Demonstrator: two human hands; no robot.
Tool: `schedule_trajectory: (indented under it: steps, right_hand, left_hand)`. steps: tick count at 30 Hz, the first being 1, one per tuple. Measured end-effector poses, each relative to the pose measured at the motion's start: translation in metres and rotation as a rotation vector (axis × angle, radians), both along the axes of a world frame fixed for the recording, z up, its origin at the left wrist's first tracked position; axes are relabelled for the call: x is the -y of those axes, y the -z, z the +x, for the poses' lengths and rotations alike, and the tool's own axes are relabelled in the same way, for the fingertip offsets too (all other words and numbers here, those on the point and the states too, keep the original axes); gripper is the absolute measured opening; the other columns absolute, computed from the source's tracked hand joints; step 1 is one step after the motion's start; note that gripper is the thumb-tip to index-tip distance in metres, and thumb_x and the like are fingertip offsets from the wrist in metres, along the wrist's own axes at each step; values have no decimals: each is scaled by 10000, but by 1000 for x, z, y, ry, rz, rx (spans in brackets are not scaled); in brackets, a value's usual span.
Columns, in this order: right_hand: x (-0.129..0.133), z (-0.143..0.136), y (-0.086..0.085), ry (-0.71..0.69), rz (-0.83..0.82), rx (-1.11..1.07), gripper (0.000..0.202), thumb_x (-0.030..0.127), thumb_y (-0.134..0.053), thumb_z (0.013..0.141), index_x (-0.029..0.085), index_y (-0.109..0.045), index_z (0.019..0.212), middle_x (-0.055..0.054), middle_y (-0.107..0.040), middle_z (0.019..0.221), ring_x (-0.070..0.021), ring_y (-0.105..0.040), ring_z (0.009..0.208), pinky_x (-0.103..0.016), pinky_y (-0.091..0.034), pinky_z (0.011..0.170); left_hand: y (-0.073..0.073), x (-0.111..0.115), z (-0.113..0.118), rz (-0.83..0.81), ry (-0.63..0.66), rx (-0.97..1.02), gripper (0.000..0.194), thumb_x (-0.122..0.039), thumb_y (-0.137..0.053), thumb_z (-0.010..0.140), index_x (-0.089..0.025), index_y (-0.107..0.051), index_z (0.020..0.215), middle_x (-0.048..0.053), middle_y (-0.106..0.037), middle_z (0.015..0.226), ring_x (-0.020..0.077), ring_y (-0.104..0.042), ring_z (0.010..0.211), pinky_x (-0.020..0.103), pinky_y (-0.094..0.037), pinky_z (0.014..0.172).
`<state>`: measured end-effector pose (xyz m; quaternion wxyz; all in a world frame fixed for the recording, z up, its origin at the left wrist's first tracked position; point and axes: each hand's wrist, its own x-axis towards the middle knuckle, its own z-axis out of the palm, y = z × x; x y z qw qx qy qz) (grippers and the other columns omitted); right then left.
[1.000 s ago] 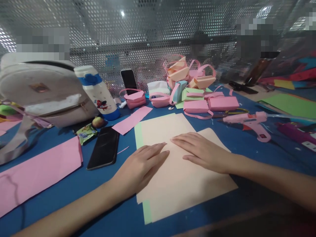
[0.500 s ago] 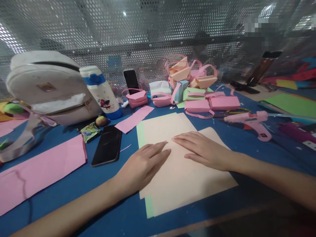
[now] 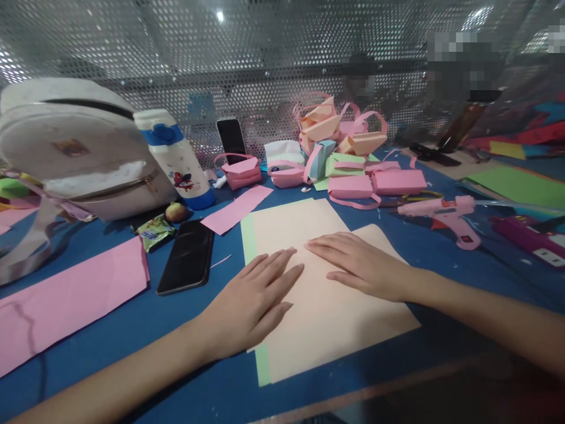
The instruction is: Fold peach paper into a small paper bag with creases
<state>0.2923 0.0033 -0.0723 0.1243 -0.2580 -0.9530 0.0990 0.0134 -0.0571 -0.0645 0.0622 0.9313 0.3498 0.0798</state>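
Pale peach paper sheets [image 3: 326,335] lie overlapping on the blue table, with light green paper [image 3: 263,366] showing along their left side. Flat on the left part of the sheets rests my left hand [image 3: 253,300], its fingers and thumb spread. My right hand [image 3: 362,265] lies palm down on the right part, fingers stretched out and nothing held. The two hands' fingertips point toward each other with a small gap between them. A black phone [image 3: 188,256] is to the left of the sheets, and a pink strip [image 3: 238,209] lies behind it.
Folded pink paper [image 3: 75,300], a backpack [image 3: 83,147], a bottle [image 3: 176,159] and a snack packet [image 3: 155,231] are at the left. Several small paper bags [image 3: 351,186] stand at the back. A pink glue gun [image 3: 454,218] and a purple tool [image 3: 529,238] lie right.
My left hand's fingers and thumb have spread wider on the paper. My right hand stays nearly as it was. The whole view has shifted slightly.
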Motion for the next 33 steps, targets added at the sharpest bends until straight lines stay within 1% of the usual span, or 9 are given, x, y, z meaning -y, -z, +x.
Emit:
schedule_trajectory:
  steps: [3,8,12,18,25,33]
  right_hand:
    - [0,0,0,6,8,9,516,362,-421,1030,233,-337,1523,-87,-446,1513,-248,-410,1362,-467,-328,1126]
    - [0,0,0,-3,12,3,519,359,-426,1028,229,-337,1522,-93,-451,1509,-252,-413,1357,-478,-332,1122]
    - [0,0,0,-8,13,6,519,368,-430,1026,202,-357,1511,-103,-460,1500,-256,-417,1353,-481,-333,1124]
    - [0,0,1,-8,16,1,524,371,-435,1023,221,-346,1517,-94,-455,1504,-253,-415,1356,-478,-335,1126]
    - [0,1,1,-7,12,-17,543,362,-445,1018,254,-316,1534,-91,-459,1503,-257,-422,1356,-488,-341,1123]
    - [0,1,1,-7,16,-14,535,360,-447,1018,242,-331,1527,-91,-463,1500,-258,-427,1351,-487,-346,1118]
  left_hand:
    - [2,0,-1,-3,-4,-26,543,-350,-364,1031,-251,-235,1550,125,-234,1622,307,-255,1478,551,-285,1164]
    - [1,0,0,-3,2,-47,537,-360,-350,1035,-218,-254,1545,149,-233,1619,315,-251,1478,556,-285,1161]
    - [0,0,0,-3,6,-69,541,-373,-336,1039,-202,-250,1546,159,-229,1619,312,-244,1480,552,-277,1165]
    - [-1,1,0,2,2,-98,537,-381,-314,1042,-181,-268,1538,166,-228,1617,308,-240,1481,547,-278,1166]
    - [0,1,0,5,0,-109,540,-387,-301,1045,-188,-249,1545,163,-204,1625,304,-222,1488,550,-276,1166]
    - [1,0,0,-4,6,-99,542,-397,-302,1045,-195,-250,1544,157,-212,1624,304,-224,1487,556,-270,1168]
